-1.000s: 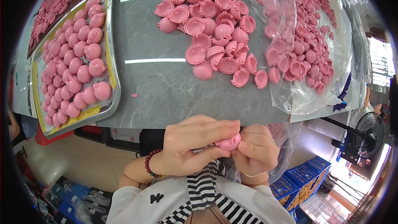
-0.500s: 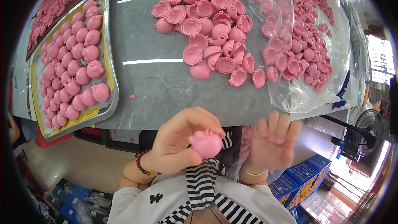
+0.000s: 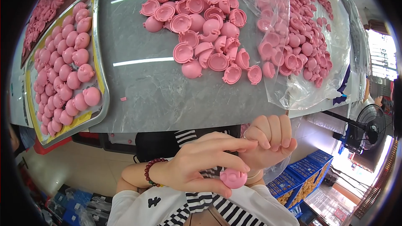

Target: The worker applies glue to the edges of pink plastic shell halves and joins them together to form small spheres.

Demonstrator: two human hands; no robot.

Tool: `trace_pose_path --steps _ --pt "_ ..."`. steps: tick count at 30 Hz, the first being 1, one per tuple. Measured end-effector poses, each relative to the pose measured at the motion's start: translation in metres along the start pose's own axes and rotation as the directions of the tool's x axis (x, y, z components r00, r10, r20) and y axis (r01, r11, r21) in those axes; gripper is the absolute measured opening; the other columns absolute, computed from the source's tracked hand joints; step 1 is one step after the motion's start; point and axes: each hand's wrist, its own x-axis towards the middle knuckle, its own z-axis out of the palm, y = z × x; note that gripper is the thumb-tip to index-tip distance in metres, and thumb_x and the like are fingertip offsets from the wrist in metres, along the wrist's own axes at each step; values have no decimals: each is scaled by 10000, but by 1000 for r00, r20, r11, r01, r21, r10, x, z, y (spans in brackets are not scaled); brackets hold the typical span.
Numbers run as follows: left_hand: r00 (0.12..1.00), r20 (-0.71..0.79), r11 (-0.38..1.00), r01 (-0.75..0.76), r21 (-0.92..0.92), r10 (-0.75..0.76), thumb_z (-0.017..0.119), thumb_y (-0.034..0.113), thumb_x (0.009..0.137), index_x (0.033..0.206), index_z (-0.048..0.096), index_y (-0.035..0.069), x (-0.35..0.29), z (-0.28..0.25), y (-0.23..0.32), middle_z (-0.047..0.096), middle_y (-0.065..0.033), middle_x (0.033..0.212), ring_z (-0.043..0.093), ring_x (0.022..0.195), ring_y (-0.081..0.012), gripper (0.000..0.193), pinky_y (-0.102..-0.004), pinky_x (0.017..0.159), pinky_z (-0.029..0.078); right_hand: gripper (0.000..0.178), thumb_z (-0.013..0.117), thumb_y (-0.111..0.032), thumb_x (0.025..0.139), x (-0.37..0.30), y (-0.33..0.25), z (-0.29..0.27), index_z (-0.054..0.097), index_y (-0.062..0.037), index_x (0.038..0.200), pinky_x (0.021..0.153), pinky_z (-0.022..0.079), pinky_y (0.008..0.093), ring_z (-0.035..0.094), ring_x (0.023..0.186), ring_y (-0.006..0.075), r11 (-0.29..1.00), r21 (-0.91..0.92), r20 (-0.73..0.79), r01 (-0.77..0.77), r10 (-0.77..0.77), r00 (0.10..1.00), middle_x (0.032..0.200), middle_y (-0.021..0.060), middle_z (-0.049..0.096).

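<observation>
Close to my chest, just off the near table edge, my left hand (image 3: 201, 159) pinches a round pink plastic ball (image 3: 234, 178) with small nubs between thumb and fingers. Its index finger reaches across to the fingers of my right hand (image 3: 270, 140). That right hand is curled closed beside it, and whatever lies inside the fingers is hidden. Loose pink half-shells (image 3: 194, 23) form a pile on the grey table (image 3: 146, 96), some with the hollow side up. At the left, a metal tray (image 3: 104, 100) with a yellow lining holds rows of closed pink balls (image 3: 65, 72).
A clear plastic bag (image 3: 284, 96) full of pink half-shells lies at the right of the table. More pink pieces (image 3: 50, 0) sit at the far left. A small pink scrap (image 3: 123, 98) lies near the tray. Blue crates (image 3: 299, 175) and a black fan (image 3: 370, 125) stand off to the right.
My left hand has moved right and down with the pink ball, and its index finger now meets my right hand. My right hand's fingers have curled in more tightly.
</observation>
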Motion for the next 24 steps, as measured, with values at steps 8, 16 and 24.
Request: trace_pose_path --steps 8,16,24 --pt "1000 -17 1000 -14 18 14 700 374 644 920 608 53 0 1 -1 524 -229 1100 557 842 -282 433 -344 730 425 211 553 -194 760 -2 0 1 420 -100 627 576 318 239 320 602 109 981 -189 5 32 -32 999 594 -15 384" --pt "1000 -2 998 -29 48 29 707 355 640 908 618 46 2 2 3 554 -177 1069 565 842 -262 419 -338 724 427 209 565 -187 753 -5 1 7 427 -95 625 593 337 245 322 605 114 952 -296 74 80 -61 995 590 -7 384" --pt "997 64 997 -29 -67 33 710 293 657 860 636 21 4 15 4 612 -115 920 556 833 -259 348 -337 724 437 186 546 -202 745 -4 4 3 446 -91 635 593 334 250 344 617 133 919 -390 44 -62 86 995 591 3 403"
